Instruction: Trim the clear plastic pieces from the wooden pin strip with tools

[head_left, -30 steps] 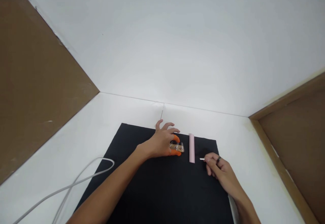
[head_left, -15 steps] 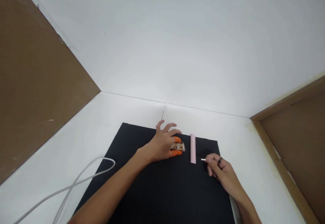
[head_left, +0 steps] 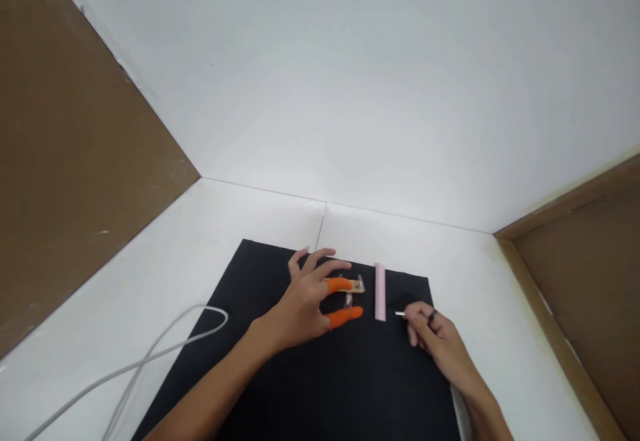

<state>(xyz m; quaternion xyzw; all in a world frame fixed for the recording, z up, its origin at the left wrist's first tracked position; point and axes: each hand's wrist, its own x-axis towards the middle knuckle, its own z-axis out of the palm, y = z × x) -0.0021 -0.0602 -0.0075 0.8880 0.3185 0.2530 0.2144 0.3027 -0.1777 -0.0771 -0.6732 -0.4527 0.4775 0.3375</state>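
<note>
My left hand (head_left: 313,301), with orange finger covers on thumb and index finger, has its fingers spread over the black mat (head_left: 320,374). Its index fingertip lies over a small tan piece with clear plastic parts (head_left: 357,286); whether it presses on it I cannot tell. Between thumb and index finger shows a small clear piece (head_left: 349,300). At the right, my right hand (head_left: 434,334), wearing a dark ring, pinches a thin silvery rod (head_left: 400,314) whose tip points left; the rest is hidden in the fingers. A pink bar (head_left: 380,292) lies between the two hands.
A pale cable (head_left: 150,359) loops over the white table and onto the mat's left edge. White walls (head_left: 350,81) rise behind, with a brown panel (head_left: 90,148) on the left and a brown wooden frame (head_left: 545,308) on the right.
My left hand has shifted slightly left and nearer me. Its thumb and index finger have spread apart from around the tan piece. The right hand and pink bar have stayed put.
</note>
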